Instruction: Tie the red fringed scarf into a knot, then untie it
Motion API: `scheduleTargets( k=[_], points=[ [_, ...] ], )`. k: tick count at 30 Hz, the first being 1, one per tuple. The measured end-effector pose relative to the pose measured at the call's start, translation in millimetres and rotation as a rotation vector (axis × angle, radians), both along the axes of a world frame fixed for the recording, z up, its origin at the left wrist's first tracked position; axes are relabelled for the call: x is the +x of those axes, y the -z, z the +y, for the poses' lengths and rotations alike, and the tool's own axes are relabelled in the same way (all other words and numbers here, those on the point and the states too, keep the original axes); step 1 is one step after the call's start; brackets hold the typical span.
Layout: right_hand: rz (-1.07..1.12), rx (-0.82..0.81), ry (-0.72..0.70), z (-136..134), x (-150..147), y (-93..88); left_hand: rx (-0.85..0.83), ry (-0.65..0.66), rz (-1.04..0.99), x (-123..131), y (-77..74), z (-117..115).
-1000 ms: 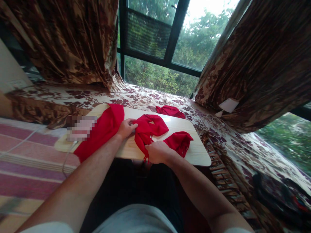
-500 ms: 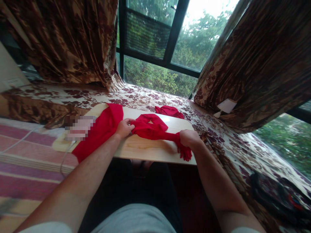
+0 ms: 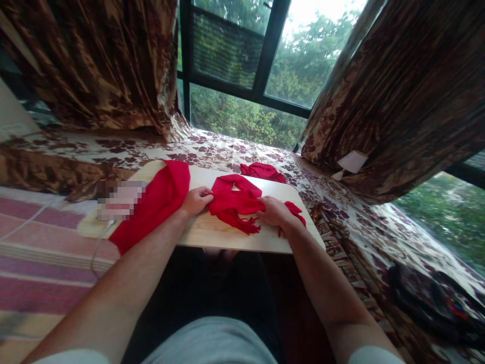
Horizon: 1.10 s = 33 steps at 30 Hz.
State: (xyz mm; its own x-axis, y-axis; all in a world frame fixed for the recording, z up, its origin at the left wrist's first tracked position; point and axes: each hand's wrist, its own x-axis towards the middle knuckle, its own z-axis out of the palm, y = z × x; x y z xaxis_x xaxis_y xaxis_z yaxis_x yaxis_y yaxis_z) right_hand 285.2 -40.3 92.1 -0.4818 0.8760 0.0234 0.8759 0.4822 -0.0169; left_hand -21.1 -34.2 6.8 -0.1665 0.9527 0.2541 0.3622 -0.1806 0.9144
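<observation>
Currently, your left hand (image 3: 196,200) is at the left edge of the red scarf (image 3: 238,202), with thumb and fingertips drawn together in a narrow pinch on the cloth. Your right hand (image 3: 276,212) is partly curled, fingertips touching the right edge of the scarf; whether thumb and fingers close on the fabric cannot be told. The scarf lies between your hands on the wooden board (image 3: 227,237), looped around a small gap, with a fringed end (image 3: 248,226) pointing toward your right wrist. A smaller red piece (image 3: 296,208) shows beyond that wrist; its connection to the scarf is hidden. To your left, a broad red cloth (image 3: 153,207) lies slantwise across the board, next to a pixelated item (image 3: 123,199) with a pale cable (image 3: 99,242). A crumpled red bundle (image 3: 263,172) sits just beyond the far edge, on the floral cover (image 3: 215,146).
</observation>
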Motion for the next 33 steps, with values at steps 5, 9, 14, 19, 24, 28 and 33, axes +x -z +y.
scheduleTargets(
  k=[5, 9, 14, 19, 24, 28, 33],
  points=[
    [0.157, 0.017, -0.194, 6, -39, 22.1, -0.019, 0.039, -0.063, -1, 1.1, 0],
    [0.237, 0.01, -0.238, 18, -59, 42.3, -0.012, 0.076, -0.042, -3, 4.2, 1],
    [0.261, -0.035, -0.16, 23, -71, 47.7, -0.009, 0.124, 0.024, -5, 8.2, 3],
    [0.351, 0.014, -0.044, 20, -78, 36.1, -0.016, 0.156, 0.147, -3, 3.1, 1],
    [0.569, 0.074, -0.041, 13, -82, 22.8, -0.035, 0.209, 0.218, -1, -0.1, -1],
    [0.698, -0.023, -0.108, 8, -86, 15.3, 0.026, 0.232, 0.274, 0, 0.1, 0],
    [0.669, -0.241, -0.226, 5, -88, 15.8, 0.116, 0.302, 0.281, 1, -0.5, 1]
  ],
)
